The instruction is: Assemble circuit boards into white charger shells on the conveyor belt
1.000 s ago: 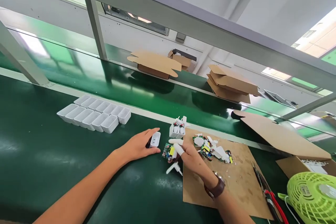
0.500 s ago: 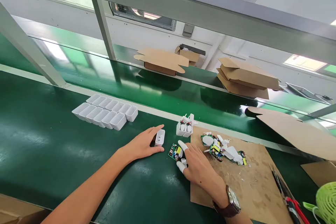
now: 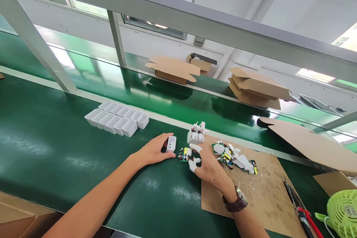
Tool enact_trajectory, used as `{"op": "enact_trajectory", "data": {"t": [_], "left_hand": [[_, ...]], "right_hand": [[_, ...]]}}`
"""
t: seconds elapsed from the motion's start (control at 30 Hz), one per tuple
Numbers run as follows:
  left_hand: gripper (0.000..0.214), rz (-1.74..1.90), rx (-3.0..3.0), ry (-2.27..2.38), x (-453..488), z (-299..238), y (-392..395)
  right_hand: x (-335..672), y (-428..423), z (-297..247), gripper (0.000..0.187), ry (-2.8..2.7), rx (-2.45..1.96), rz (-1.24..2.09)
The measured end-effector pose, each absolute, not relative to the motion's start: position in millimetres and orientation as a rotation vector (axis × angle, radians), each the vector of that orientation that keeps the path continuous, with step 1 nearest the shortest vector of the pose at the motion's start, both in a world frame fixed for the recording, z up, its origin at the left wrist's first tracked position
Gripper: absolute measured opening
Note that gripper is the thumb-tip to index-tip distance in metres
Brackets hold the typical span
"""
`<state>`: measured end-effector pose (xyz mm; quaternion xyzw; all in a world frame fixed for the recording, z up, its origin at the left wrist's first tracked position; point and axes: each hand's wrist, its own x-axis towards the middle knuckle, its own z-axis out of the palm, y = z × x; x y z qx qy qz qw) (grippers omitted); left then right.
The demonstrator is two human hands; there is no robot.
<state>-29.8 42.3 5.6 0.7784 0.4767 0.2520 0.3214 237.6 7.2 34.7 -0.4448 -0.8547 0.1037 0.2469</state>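
My left hand (image 3: 154, 149) has its thumb and index finger around a small white plastic housing (image 3: 171, 143), which stands on the green bench with its open end up and a slot showing inside. Just to the right, my right hand (image 3: 208, 165) pinches a small green circuit board (image 3: 184, 154) with a yellow component between white-covered thumb and finger. The board points toward the housing, apart from it. Behind my right hand stand two white housings (image 3: 195, 135) with parts inside. More circuit boards (image 3: 234, 158) with white pieces lie in a pile on a cardboard sheet (image 3: 251, 200).
Rows of open white housings (image 3: 117, 119) stand on the left of the green bench (image 3: 64, 156). Pliers with red and black handles (image 3: 302, 212) and a green fan (image 3: 343, 212) are at the right. Folded cardboard boxes (image 3: 258, 87) lie beyond the metal frame (image 3: 117, 39).
My right hand has turned the circuit board more level, its end now facing the housing. My left hand stays around the housing. The camera view has shifted slightly.
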Motion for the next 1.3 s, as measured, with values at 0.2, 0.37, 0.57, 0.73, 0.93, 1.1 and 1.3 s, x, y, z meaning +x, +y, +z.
{"op": "enact_trajectory", "data": {"t": [0.2,0.37,0.57,0.73,0.93,1.1,1.3], "left_hand": [[0.071,0.839,2.213,1.192,-22.5,-2.2,40.0],[0.075,0.965,2.357,1.011,-14.0,-5.5,35.1],[0.073,1.005,2.411,1.04,-9.5,-9.0,33.4],[0.068,1.021,2.436,1.029,-10.5,-10.2,34.7],[0.067,1.0,2.452,1.032,-9.8,-11.2,33.9],[0.067,0.977,2.468,1.023,-10.1,-8.9,32.2],[0.065,0.971,2.452,1.032,-9.2,-7.2,31.9]], "right_hand": [[227.9,-2.4,42.5,0.055,-2.152,-0.944,-0.007],[224.7,-10.0,41.8,0.06,-2.182,-0.871,-0.172],[224.9,-12.8,36.1,0.065,-2.229,-0.879,-0.227],[225.5,-14.0,37.5,0.07,-2.233,-0.909,-0.253],[225.1,-13.1,35.9,0.071,-2.239,-0.925,-0.241],[225.1,-13.3,33.6,0.073,-2.243,-0.953,-0.187],[224.5,-13.4,36.4,0.07,-2.253,-0.969,-0.163]]}}
